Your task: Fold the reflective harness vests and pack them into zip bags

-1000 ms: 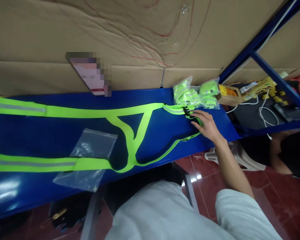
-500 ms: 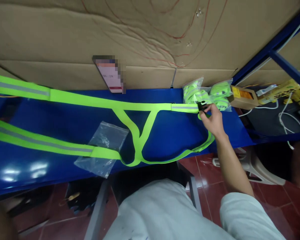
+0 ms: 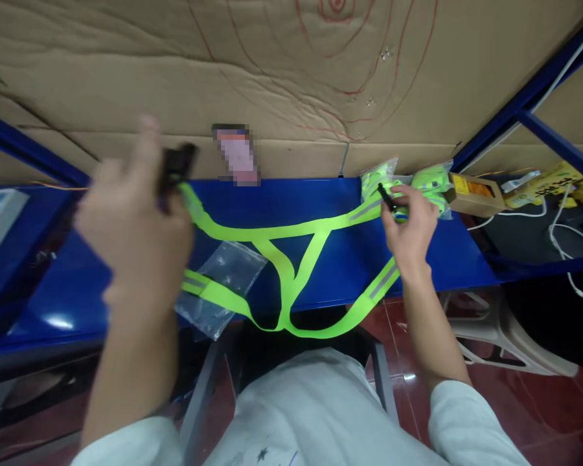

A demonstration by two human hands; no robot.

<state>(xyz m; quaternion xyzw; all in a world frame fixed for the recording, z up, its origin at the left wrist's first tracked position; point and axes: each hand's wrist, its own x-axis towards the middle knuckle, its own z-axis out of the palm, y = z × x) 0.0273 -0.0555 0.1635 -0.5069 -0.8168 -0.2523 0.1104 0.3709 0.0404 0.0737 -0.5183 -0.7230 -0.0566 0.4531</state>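
A neon-yellow reflective harness (image 3: 291, 232) with grey stripes hangs between my two hands over the blue table. My left hand (image 3: 140, 213), blurred and raised close to the camera, grips a black buckle (image 3: 179, 165) at one end of the straps. At the other end, my right hand (image 3: 412, 223) pinches a second black buckle (image 3: 387, 197) between thumb and fingers. The harness's lower straps sag toward the table's front edge. A clear plastic bag (image 3: 236, 268) lies flat on the table, partly behind the lower left strap.
Bagged neon straps (image 3: 430, 181) sit at the back right, beside a small cardboard box (image 3: 476, 194). A phone (image 3: 238, 154) leans against the cardboard wall (image 3: 291, 84). A white stool (image 3: 505, 333) stands at the right. Blue frame bars (image 3: 558, 139) rise at the right side.
My left hand has come into view at the left, holding a buckle. The straps that stretched out to the left are now drawn in and slacker. The right hand stays near the same place.
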